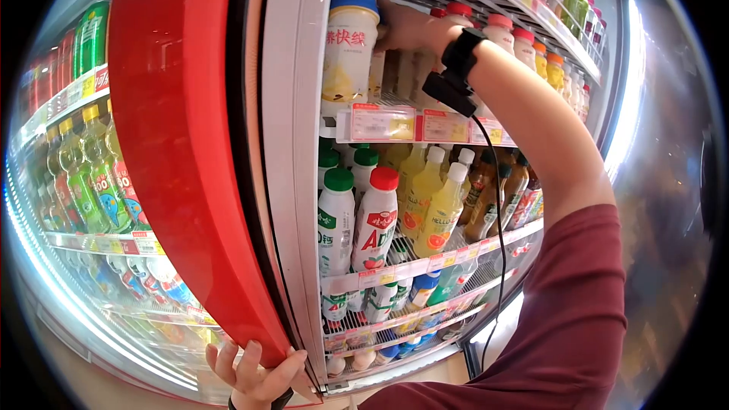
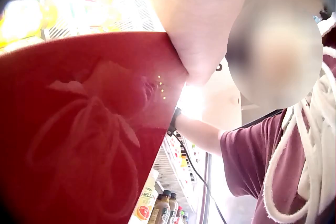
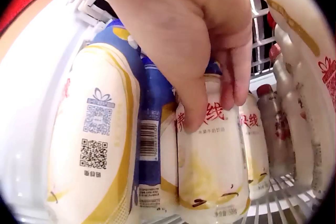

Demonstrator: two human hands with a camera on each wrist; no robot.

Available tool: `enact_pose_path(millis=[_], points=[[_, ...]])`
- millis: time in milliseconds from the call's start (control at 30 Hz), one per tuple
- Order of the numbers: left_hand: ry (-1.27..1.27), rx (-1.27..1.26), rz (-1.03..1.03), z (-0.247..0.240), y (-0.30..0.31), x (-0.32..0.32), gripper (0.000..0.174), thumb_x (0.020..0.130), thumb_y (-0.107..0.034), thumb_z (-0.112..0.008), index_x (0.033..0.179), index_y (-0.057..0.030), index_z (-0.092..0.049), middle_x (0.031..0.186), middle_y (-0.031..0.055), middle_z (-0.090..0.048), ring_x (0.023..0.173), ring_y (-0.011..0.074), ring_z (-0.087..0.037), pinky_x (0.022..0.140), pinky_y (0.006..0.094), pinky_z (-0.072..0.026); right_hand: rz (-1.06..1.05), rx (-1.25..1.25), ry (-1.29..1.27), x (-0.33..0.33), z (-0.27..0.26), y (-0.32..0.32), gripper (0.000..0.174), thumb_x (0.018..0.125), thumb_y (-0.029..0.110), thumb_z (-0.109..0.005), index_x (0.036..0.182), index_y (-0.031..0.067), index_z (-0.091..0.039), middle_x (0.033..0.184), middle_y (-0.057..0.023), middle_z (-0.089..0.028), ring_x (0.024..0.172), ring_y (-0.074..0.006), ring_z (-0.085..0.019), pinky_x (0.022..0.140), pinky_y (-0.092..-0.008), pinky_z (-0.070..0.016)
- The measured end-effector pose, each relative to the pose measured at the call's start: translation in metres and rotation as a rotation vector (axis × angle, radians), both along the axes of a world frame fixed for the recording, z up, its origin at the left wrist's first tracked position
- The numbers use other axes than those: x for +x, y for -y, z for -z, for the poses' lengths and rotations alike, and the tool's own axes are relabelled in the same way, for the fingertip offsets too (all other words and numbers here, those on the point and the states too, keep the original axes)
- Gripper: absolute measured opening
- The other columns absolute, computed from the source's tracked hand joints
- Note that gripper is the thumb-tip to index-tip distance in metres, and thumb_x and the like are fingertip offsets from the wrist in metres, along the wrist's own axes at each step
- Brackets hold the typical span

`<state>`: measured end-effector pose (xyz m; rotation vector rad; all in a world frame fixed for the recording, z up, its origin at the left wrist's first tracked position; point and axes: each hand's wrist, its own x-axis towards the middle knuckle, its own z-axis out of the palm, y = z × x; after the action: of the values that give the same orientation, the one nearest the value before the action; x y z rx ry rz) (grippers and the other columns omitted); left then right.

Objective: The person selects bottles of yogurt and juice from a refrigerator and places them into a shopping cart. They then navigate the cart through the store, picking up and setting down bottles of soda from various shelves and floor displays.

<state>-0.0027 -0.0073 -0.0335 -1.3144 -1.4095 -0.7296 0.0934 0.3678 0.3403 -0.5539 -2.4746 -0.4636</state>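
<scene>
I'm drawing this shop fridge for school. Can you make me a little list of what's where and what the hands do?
Left hand: grips the bottom edge of the red door
Right hand: grips a cream bottle on the upper shelf
Next to it: another cream bottle, blue cap
Shelf below: a green-capped bottle beside a red-capped bottle

I count four blue-capped yellow drink bottles (image 3: 210, 155) up close. Lower down I see three green-capped white bottles (image 1: 336, 228) and one red-capped white bottle (image 1: 376, 220).

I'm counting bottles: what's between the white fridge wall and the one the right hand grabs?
The barcode bottle stands between the wall and the held bottle; the right wrist view shows it.
</scene>
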Motion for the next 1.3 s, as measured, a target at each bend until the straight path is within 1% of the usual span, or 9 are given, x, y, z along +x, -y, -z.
enact_pose_path(millis=[167,333,400,567,800,867,1133,1200,1300], points=[[0.006,0.025,0.026,-0.005,-0.002,0.002,0.009,0.072,-0.027,-0.067,0.075,-0.0342,-0.063,0.134,0.0136,-0.036,0.125,0.0413,-0.030,0.106,0.0557,-0.0204,0.126,0.034,0.018,0.001,0.014,0.009,0.106,0.071,0.034,-0.073,0.143,0.0114,0.001,0.121,-0.0281,-0.051,0.114,-0.0379,-0.050,0.096,-0.0390,-0.0401],[-0.012,0.050,0.053,-0.004,-0.003,-0.001,0.008,0.073,-0.024,-0.066,0.073,-0.0308,-0.062,0.137,0.0158,-0.034,0.126,0.0401,-0.031,0.106,0.0541,-0.0206,0.077,-0.239,-0.256,0.091,0.037,0.178,0.044,0.080,0.011,-0.062,0.118,-0.0036,-0.047,0.084,-0.0188,-0.062,0.067,-0.0191,-0.061,0.063,-0.0295,-0.0515],[-0.023,0.080,0.054,-0.003,-0.005,-0.005,0.009,0.074,-0.022,-0.066,0.072,-0.0304,-0.062,0.138,0.0161,-0.033,0.126,0.0401,-0.031,0.107,0.0540,-0.0204,-0.325,-0.191,-0.372,0.139,0.068,0.140,0.055,0.089,0.021,-0.055,0.137,0.0046,-0.032,0.115,-0.0158,-0.058,0.101,-0.0234,-0.058,0.087,-0.0315,-0.0453],[-0.034,0.026,0.024,-0.008,0.000,0.000,0.011,0.074,-0.021,-0.064,0.072,-0.0311,-0.059,0.138,0.0160,-0.031,0.128,0.0401,-0.029,0.107,0.0538,-0.0185,-0.671,-0.543,-0.504,0.145,0.093,0.126,0.047,0.087,0.015,-0.057,0.132,0.0082,-0.043,0.108,-0.0084,-0.059,0.080,-0.0115,-0.057,0.069,-0.0262,-0.0477],[0.031,0.007,0.007,0.000,0.004,-0.001,0.017,0.073,-0.018,-0.067,0.070,-0.0330,-0.059,0.135,0.0153,-0.035,0.126,0.0429,-0.030,0.104,0.0576,-0.0229,-0.016,-0.948,-0.684,0.021,-0.006,0.036,0.018,0.085,0.023,-0.059,0.087,0.0056,-0.055,0.081,-0.0048,-0.055,0.076,-0.0161,-0.051,0.071,-0.0292,-0.0442],[0.056,0.025,0.049,0.005,0.001,0.000,0.019,0.070,-0.017,-0.068,0.070,-0.0333,-0.059,0.133,0.0138,-0.038,0.125,0.0432,-0.031,0.104,0.0575,-0.0231,0.214,0.292,0.216,0.013,-0.027,0.001,0.039,0.071,0.005,-0.068,0.107,0.0002,-0.055,0.101,-0.0178,-0.061,0.091,-0.0307,-0.061,0.075,-0.0362,-0.0501],[0.092,0.010,0.066,0.014,-0.001,0.002,0.021,0.071,-0.023,-0.067,0.082,-0.0394,-0.061,0.124,0.0039,-0.044,0.121,0.0350,-0.036,0.106,0.0513,-0.0223,0.397,0.525,0.122,-0.002,-0.019,-0.001,0.063,0.075,0.010,-0.064,0.131,0.0027,-0.037,0.129,-0.0230,-0.045,0.121,-0.0348,-0.043,0.103,-0.0390,-0.0325],[0.097,0.015,0.053,0.014,-0.001,0.002,0.020,0.072,-0.024,-0.066,0.084,-0.0403,-0.061,0.124,0.0020,-0.044,0.123,0.0318,-0.035,0.108,0.0482,-0.0210,0.266,0.870,0.019,0.003,-0.015,-0.014,0.114,0.043,0.022,-0.089,0.136,0.0047,-0.025,0.123,-0.0223,-0.051,0.114,-0.0325,-0.049,0.096,-0.0395,-0.0398],[0.067,0.027,0.064,0.012,-0.001,0.003,0.021,0.073,-0.024,-0.066,0.084,-0.0408,-0.061,0.125,0.0014,-0.044,0.122,0.0308,-0.036,0.107,0.0476,-0.0223,0.284,0.134,0.146,0.010,-0.030,-0.035,0.098,0.052,0.016,-0.086,0.133,0.0061,-0.031,0.118,-0.0195,-0.055,0.107,-0.0288,-0.054,0.087,-0.0350,-0.0460]])
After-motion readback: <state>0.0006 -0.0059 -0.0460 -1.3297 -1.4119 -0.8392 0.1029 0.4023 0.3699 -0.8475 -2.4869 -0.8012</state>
